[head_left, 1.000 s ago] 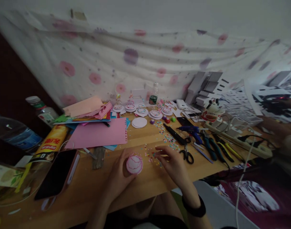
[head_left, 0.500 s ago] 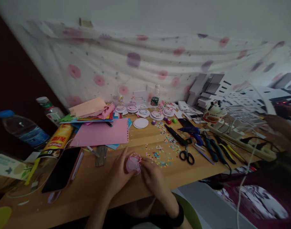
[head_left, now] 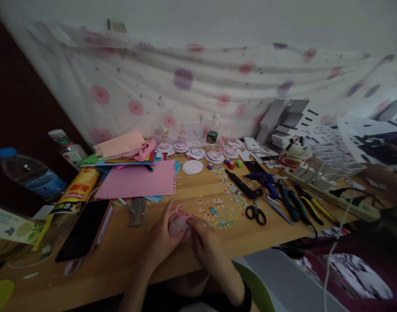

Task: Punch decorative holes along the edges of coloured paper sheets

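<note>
Above the near edge of the table, my left hand (head_left: 161, 234) curls round a pale round paper disc (head_left: 178, 229), thumb lying across its face. My right hand (head_left: 203, 230) is closed at the disc's right rim, fingertips pinching a thin pink paper strip (head_left: 182, 212) that loops wavily along the top of the disc. Its far end is too small to make out. Beyond my hands lies a stack of white paper discs (head_left: 192, 167). To the right, small coloured paper bits (head_left: 214, 211) are scattered on the wood.
Black scissors (head_left: 256, 212), a blue glue gun (head_left: 263, 178) and pliers (head_left: 287, 201) lie right. A phone (head_left: 84, 229), bottles (head_left: 31, 175) and pink paper (head_left: 139, 180) are left. Decorated discs (head_left: 214, 156) line the back. Another person's hand (head_left: 382, 177) shows far right.
The disc has tilted and shifted slightly left in my hands, and the pink strip now stands up in loops above it. At far right, the other person's white sheet has moved.
</note>
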The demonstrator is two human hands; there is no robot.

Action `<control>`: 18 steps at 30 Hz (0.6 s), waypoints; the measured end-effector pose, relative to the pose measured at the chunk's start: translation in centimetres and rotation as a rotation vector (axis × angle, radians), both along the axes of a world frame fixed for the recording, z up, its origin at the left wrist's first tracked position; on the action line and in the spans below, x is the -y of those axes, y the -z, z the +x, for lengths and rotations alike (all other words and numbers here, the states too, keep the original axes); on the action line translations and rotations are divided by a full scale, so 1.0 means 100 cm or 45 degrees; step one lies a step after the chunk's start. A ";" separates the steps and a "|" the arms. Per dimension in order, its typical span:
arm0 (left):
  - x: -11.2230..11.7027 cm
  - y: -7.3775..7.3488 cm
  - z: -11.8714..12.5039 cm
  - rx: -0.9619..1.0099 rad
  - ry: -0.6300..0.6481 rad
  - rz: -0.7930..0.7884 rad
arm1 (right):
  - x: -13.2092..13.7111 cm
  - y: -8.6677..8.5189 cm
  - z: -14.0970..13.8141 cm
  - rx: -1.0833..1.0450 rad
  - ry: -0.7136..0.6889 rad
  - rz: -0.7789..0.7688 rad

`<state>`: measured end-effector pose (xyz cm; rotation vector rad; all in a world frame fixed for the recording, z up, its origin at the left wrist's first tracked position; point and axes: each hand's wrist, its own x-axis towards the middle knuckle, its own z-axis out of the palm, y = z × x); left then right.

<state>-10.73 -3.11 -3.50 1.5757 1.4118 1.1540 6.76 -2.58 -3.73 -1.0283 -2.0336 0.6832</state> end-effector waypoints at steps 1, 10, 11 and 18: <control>0.000 0.000 0.000 0.001 -0.009 -0.002 | 0.000 0.000 0.000 0.013 -0.003 -0.016; 0.001 0.002 -0.001 -0.040 -0.020 -0.008 | -0.001 -0.001 -0.001 -0.022 0.026 0.023; 0.001 0.003 -0.002 -0.026 -0.019 -0.013 | 0.000 -0.002 -0.001 -0.043 0.028 0.021; 0.008 0.000 -0.003 -0.038 -0.040 -0.007 | 0.011 0.009 -0.005 -0.175 0.179 0.009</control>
